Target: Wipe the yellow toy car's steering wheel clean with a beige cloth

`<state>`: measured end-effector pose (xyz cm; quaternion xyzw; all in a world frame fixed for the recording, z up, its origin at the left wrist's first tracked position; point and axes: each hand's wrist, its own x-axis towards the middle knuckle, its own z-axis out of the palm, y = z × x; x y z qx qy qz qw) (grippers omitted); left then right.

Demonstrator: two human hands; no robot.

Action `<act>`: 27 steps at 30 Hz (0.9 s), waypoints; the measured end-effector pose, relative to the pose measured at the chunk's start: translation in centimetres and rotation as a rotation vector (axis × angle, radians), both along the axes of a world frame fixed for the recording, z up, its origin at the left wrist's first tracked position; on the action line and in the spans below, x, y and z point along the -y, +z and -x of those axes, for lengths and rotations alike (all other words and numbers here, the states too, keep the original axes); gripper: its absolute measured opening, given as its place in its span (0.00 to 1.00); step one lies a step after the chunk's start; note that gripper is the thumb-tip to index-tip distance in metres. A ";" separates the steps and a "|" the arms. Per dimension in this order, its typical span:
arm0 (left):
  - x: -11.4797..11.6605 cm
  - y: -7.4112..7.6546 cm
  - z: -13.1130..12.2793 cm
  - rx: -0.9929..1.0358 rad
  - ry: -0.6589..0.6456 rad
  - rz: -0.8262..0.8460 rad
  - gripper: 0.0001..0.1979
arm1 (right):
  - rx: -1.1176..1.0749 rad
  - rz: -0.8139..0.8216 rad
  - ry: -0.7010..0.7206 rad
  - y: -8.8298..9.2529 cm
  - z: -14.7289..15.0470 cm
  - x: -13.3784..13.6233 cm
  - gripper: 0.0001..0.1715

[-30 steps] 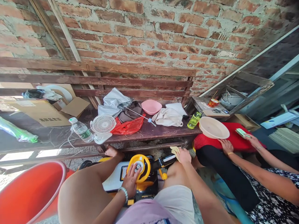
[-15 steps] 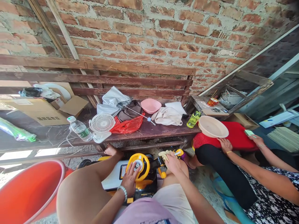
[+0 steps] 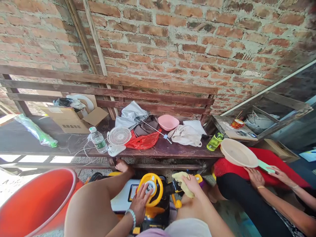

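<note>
Between my knees is a ride-on toy vehicle in black, yellow and white, with a yellow steering wheel point(image 3: 161, 191). My left hand point(image 3: 140, 202), a beaded bracelet on its wrist, lies on the wheel with its fingers stretched across the grey hub point(image 3: 150, 187). To the right, my right hand point(image 3: 192, 184) is closed on a pale yellow cloth point(image 3: 182, 184), which hangs down over a black and yellow arm of the toy. A yellow lever point(image 3: 177, 202) sticks out just below the cloth. The white panel point(image 3: 120, 199) of the toy shows left of the wheel.
A large red tub point(image 3: 37, 200) stands at my left. Ahead, a dark wooden bench point(image 3: 158, 152) bears a fan point(image 3: 119, 136), a water bottle point(image 3: 98, 141), an umbrella and a pink bowl point(image 3: 168, 122). At right, another person's hands point(image 3: 255, 177) touch a beige basin point(image 3: 238, 153) and a green cloth-like piece point(image 3: 266, 166).
The view has shifted, so the bench sits lower and further right. The cloth in my right hand hangs more spread out. The other person's green piece has moved to the basin's rim.
</note>
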<state>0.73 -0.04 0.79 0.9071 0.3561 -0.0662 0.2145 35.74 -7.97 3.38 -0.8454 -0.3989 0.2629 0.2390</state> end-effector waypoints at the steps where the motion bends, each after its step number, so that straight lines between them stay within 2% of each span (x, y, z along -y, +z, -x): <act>1: 0.0 0.0 0.0 0.000 0.002 0.005 0.49 | -0.055 -0.059 0.020 0.6 0.8 -0.4 0.23; 4: 0.0 0.3 0.2 0.018 0.000 0.014 0.47 | 0.004 -0.129 0.117 2.9 4.0 -1.5 0.22; 7: 0.0 0.5 0.2 0.041 0.002 0.019 0.44 | 0.286 0.032 0.322 4.4 7.7 -2.7 0.14; 10: 0.0 0.4 0.3 0.058 0.000 0.028 0.44 | 0.512 0.241 0.437 4.7 10.0 -3.6 0.12; 13: -0.1 0.3 0.2 0.065 0.011 0.047 0.43 | 0.562 0.305 0.452 4.4 10.2 -4.7 0.14; 16: -0.1 0.3 0.2 0.048 0.027 0.071 0.44 | 0.514 0.317 0.404 4.1 9.3 -6.0 0.14; 21: -0.2 0.5 0.2 0.043 0.022 0.066 0.45 | 0.330 0.332 0.207 3.1 7.1 -7.9 0.15; 27: -0.4 -0.7 0.2 0.010 0.003 0.061 0.47 | 0.198 0.236 -0.010 1.3 4.7 -7.8 0.21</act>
